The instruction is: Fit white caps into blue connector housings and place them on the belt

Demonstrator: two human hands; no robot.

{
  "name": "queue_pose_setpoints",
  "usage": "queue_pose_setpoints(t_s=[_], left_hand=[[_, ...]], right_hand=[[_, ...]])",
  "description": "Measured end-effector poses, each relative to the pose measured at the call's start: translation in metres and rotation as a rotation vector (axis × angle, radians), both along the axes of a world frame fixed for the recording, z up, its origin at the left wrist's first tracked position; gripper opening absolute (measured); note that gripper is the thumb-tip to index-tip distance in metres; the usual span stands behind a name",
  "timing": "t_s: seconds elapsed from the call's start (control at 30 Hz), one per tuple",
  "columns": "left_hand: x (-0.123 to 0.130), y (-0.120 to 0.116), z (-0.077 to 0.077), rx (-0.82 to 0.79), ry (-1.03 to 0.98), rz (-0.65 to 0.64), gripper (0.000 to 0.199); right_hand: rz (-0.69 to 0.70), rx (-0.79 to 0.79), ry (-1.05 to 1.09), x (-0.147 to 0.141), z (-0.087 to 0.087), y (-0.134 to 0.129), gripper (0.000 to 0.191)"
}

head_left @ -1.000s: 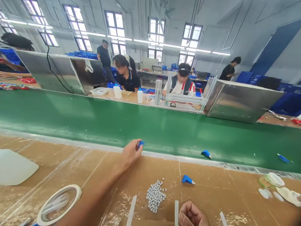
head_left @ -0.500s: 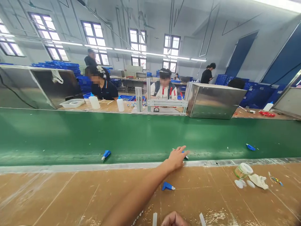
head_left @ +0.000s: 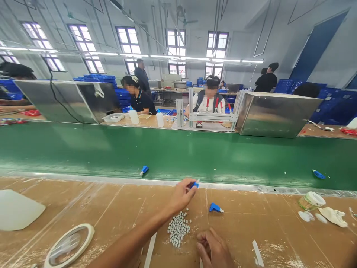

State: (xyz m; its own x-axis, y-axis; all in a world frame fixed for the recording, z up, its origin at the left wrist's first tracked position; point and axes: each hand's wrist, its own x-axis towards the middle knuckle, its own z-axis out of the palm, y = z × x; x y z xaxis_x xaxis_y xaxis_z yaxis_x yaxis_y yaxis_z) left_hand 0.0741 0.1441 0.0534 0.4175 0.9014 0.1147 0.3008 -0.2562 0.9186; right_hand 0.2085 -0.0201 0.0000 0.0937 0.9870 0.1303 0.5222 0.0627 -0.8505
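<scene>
My left hand (head_left: 182, 195) is closed on a small blue plastic part with a pale tip (head_left: 196, 184), held over the table edge beside the green belt. Fingers cover most of that part. Low in the view, my right hand (head_left: 214, 247) is curled with fingertips together; whatever it may hold is hidden. Between the hands and further right lies another blue plastic part (head_left: 215, 207) with a whitish end. A heap of small grey-white pellets (head_left: 178, 229) sits on the brown table, just left of my right hand.
The green belt (head_left: 178, 152) carries a blue part (head_left: 144, 170) at left and another (head_left: 318, 174) at right. A round tub (head_left: 311, 201) and pale cloth (head_left: 333, 216) lie at right; a ring-shaped rim (head_left: 69, 245) at lower left. Co-workers sit beyond the belt.
My left hand has drawn back from the belt to the table edge, now with the blue part in its fingers. The view has shifted, bringing the pellet heap and more of my right hand into sight.
</scene>
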Motion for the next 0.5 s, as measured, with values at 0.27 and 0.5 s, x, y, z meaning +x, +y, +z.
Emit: queue_pose_setpoints(t_s=[0.27, 0.5], left_hand=[[-0.086, -0.087, -0.032, -0.722, -0.634, 0.122, 0.037], [-0.1, -0.098, -0.037, -0.862, -0.874, 0.136, 0.031]], right_hand=[[0.147, 0.081, -0.185, -0.011, 0.016, 0.035, 0.024], [0.363, -0.288, 0.007, -0.005, 0.048, -0.028, 0.014]])
